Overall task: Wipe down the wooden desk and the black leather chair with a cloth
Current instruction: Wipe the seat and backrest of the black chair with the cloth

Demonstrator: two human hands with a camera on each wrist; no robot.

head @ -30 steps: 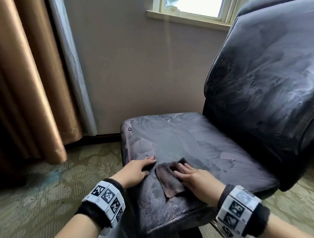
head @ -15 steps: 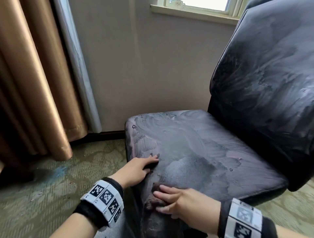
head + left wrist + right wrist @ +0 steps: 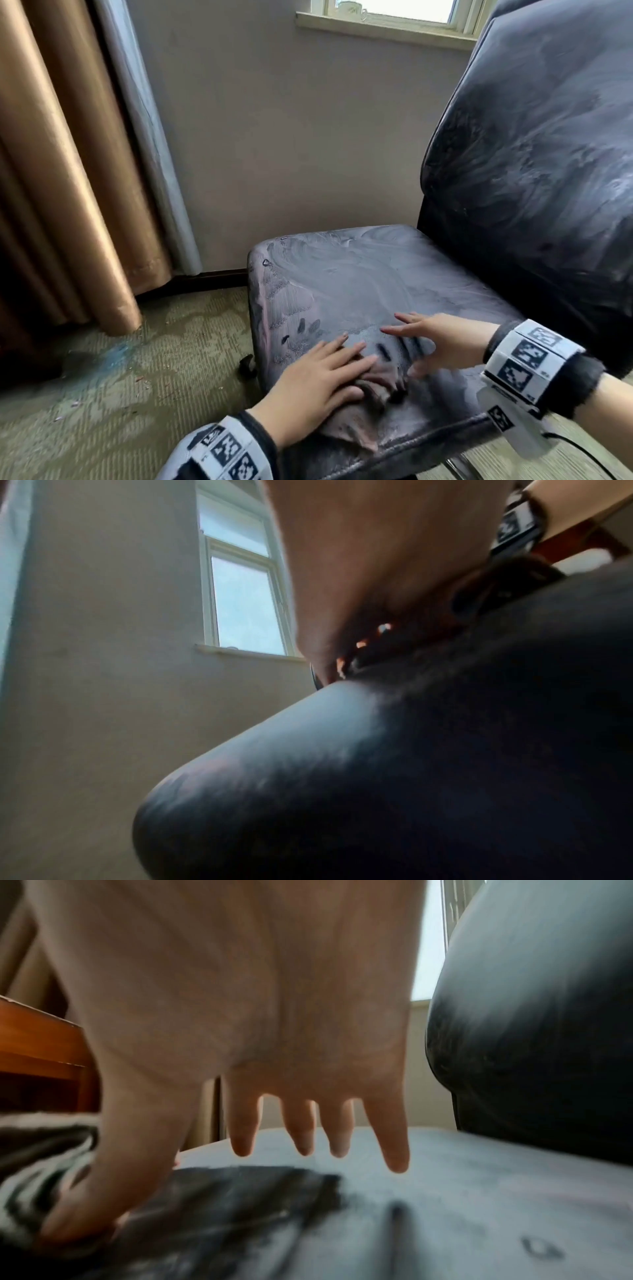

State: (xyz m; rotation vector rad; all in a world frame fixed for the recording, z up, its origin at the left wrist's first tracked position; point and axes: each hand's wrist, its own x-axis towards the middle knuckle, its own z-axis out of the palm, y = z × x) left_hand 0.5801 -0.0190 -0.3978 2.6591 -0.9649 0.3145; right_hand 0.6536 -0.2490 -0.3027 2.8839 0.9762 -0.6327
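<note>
The left hand lies flat, fingers straight, pressing the brownish cloth onto the front of the black leather chair seat, low in the centre of the head view. The cloth is bunched beneath it and reaches the seat's front edge. The right hand, lower right, is spread wide with straight fingers just above the seat, its thumb down beside the cloth. The dusty seat is streaked with wipe marks. A tan curtain hangs at left; a window sill runs along the top.
</note>
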